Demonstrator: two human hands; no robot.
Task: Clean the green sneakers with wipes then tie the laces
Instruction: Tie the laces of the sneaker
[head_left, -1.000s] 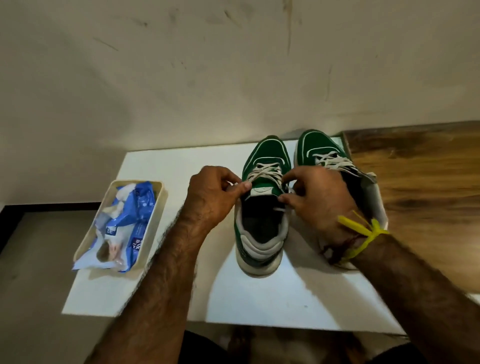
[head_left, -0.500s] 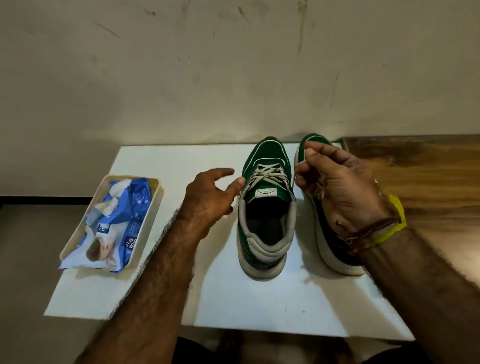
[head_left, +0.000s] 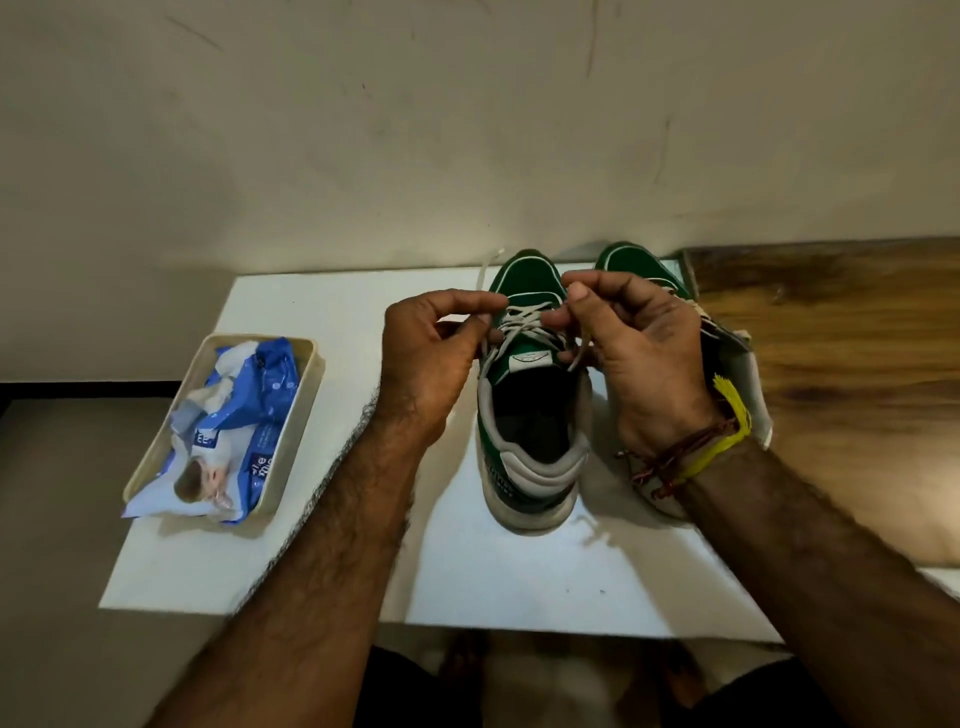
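Both hands are up at the laces of the nearer green sneaker (head_left: 530, 415), which sits heel toward the bottom of the frame, just right of centre on the white tabletop (head_left: 322, 312). The left hand (head_left: 431, 353) is curled, thumb and fingertips pinching one cream lace end (head_left: 485, 280), and that lace runs up past the knuckles toward the top edge of the table. The right hand (head_left: 634, 343) mirrors it on the other side of the tongue, fingers curled in, pinching the other lace end (head_left: 579, 353), which hangs down beside the shoe's collar. Between the two hands the crossed laces (head_left: 524, 325) lie over the green tongue with its small white label.

The second green sneaker (head_left: 631, 260) stands just right of the first, mostly hidden behind the right hand and wrist; only its toe shows near the far edge, plus a pale strip of its side. A yellow thread band (head_left: 727, 431) and a reddish-brown thread circle the right wrist.

Over at the left of the frame, a cream tray (head_left: 306, 395) sits on the table's corner, holding a crumpled blue-and-white wipes pack (head_left: 244, 415) that spills over its near end. A wooden surface (head_left: 841, 364) fills the right side.
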